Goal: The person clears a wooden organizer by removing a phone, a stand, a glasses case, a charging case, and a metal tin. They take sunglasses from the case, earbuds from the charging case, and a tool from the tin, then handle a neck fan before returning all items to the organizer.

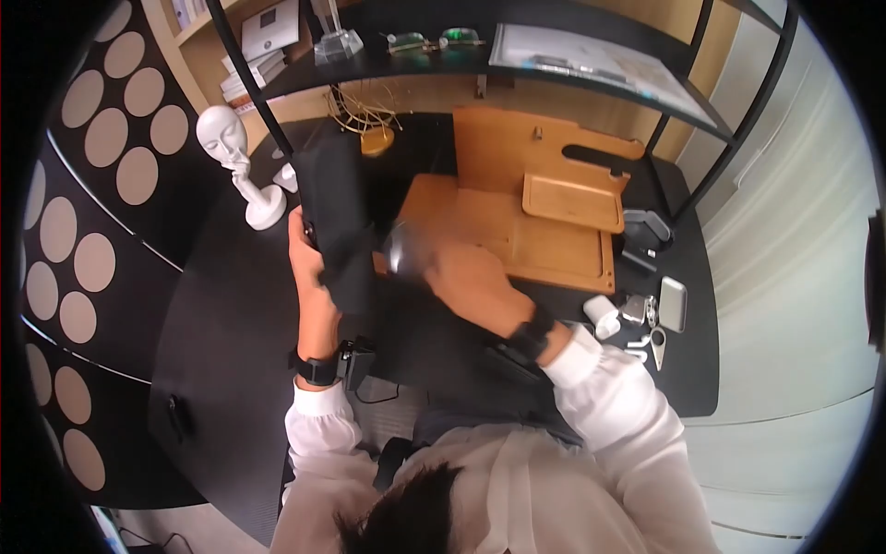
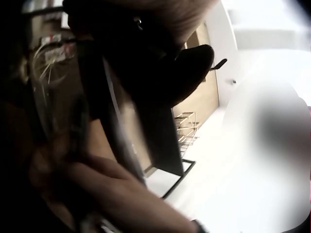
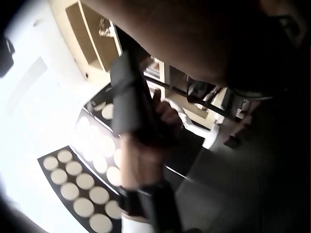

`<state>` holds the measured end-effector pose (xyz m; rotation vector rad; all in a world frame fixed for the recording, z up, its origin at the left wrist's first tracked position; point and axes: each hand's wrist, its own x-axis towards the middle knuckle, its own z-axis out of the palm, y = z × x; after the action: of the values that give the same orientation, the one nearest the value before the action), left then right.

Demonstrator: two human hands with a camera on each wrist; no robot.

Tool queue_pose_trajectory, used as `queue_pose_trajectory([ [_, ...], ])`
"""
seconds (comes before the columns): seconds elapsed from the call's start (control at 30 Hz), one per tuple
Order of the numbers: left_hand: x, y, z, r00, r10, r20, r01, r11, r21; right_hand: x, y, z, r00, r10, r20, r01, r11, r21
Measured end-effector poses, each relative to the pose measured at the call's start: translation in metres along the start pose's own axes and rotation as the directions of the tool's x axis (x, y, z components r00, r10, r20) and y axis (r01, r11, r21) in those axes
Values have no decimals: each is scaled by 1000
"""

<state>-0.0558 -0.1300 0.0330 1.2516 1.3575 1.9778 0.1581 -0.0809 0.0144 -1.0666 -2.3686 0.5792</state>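
Upright over the desk's left half is a black case [image 1: 334,198] with a flap-like lower part. My left hand [image 1: 306,254] grips its left side; the right wrist view shows fingers [image 3: 167,114] curled round the case [image 3: 127,94]. My right hand [image 1: 475,284] is just right of the case, blurred by motion. It holds a small, dark, shiny thing [image 1: 399,249] with a rounded glossy edge; blur hides its kind. In the left wrist view, the right hand [image 2: 104,182] lies below the dark case, its fingers in shadow.
A wooden desk organizer [image 1: 443,198] stands behind my right hand. Right of it lie an earbud case [image 1: 602,314], scissors [image 1: 658,346] and other small items. A white face sculpture [image 1: 263,208] stands left. Overhead, a black shelf [image 1: 443,78] bears eyeglasses [image 1: 461,39].
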Motion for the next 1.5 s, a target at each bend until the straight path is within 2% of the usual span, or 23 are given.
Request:
queue_pose_trajectory([
  [0.03, 4, 4, 0, 993, 118, -14, -110, 958, 264, 3, 12, -10, 998, 31, -46, -24, 990, 140],
  [0.07, 3, 18, 5, 973, 232, -4, -198, 838, 509, 6, 27, -18, 994, 66, -85, -40, 960, 277],
  [0.1, 3, 31, 11, 942, 333, 32, -254, 650, 717, 10, 26, -30, 988, 106, -115, -50, 910, 411],
  [0.13, 4, 42, 20, 937, 343, 68, -253, 529, 810, 8, 23, -42, 977, 202, -68, -121, 790, 601],
  [0.2, 4, 59, 46, 895, 418, 156, -351, 444, 824, -7, -23, -95, 934, 348, 87, -238, 420, 876],
  [0.23, 3, 65, 60, 853, 480, 207, -422, 401, 813, -11, -40, -107, 948, 287, 141, -235, 328, 915],
  [0.33, -3, 80, 96, 941, 220, 257, -336, 528, 780, -14, -69, -106, 968, 133, 213, -218, 19, 976],
  [0.37, -4, 71, 100, 896, 319, 307, -441, 586, 680, -9, -63, -95, 972, 107, 208, -198, -91, 976],
  [0.43, -8, 76, 111, 894, 379, 239, -444, 680, 583, -10, -57, -97, 976, 163, 142, -133, -62, 989],
  [0.5, 5, 55, 103, 956, 209, 205, -286, 821, 495, -14, -57, -104, 960, 272, 64, -57, -34, 998],
  [0.53, 12, 43, 97, 975, 113, 193, -190, 872, 451, -8, -46, -95, 945, 314, -88, 64, 85, 994],
  [0.57, 14, 36, 94, 986, 36, 165, -87, 946, 311, -3, -32, -87, 937, 300, -179, 100, 260, 960],
  [0.63, 15, 27, 89, 980, -134, 146, 134, 991, 10, 2, -8, -80, 912, 233, -339, 152, 576, 803],
  [0.67, 12, 30, 91, 980, -141, 143, 148, 988, -38, 1, -5, -84, 906, 224, -360, 103, 707, 700],
  [0.77, -11, 62, 112, 980, -182, 82, 196, 959, -204, 6, -7, -77, 884, 200, -423, 150, 735, 661],
  [0.9, -17, 57, 122, 979, -193, 64, 203, 911, -359, -3, -35, -99, 936, 132, -326, 46, 872, 488],
  [1.0, -21, 60, 128, 994, -93, -62, 73, 961, -268, -5, -35, -107, 955, 64, -291, 56, 921, 385],
  [1.13, -26, 57, 132, 999, -24, -23, 17, 968, -251, -6, -32, -115, 965, 12, -264, 71, 949, 306],
  [1.17, -29, 51, 133, 998, 60, 24, -57, 991, -119, -4, -30, -111, 945, -67, -320, 143, 965, 219],
  [1.23, -34, 44, 136, 990, 137, 25, -137, 991, 6, 0, -24, -103, 885, -231, -405, 267, 963, 35],
  [1.27, -35, 45, 136, 993, 111, 31, -110, 993, -50, 0, -21, -105, 850, -325, -414, 381, 923, 58],
  [1.37, -38, 52, 130, 995, 44, 86, -28, 982, -186, 0, -11, -115, 924, -317, -214, 366, 895, 257],
  [1.5, -35, 55, 116, 975, -50, 218, 122, 936, -330, 2, -2, -123, 920, -368, -132, 390, 839, 379],
])
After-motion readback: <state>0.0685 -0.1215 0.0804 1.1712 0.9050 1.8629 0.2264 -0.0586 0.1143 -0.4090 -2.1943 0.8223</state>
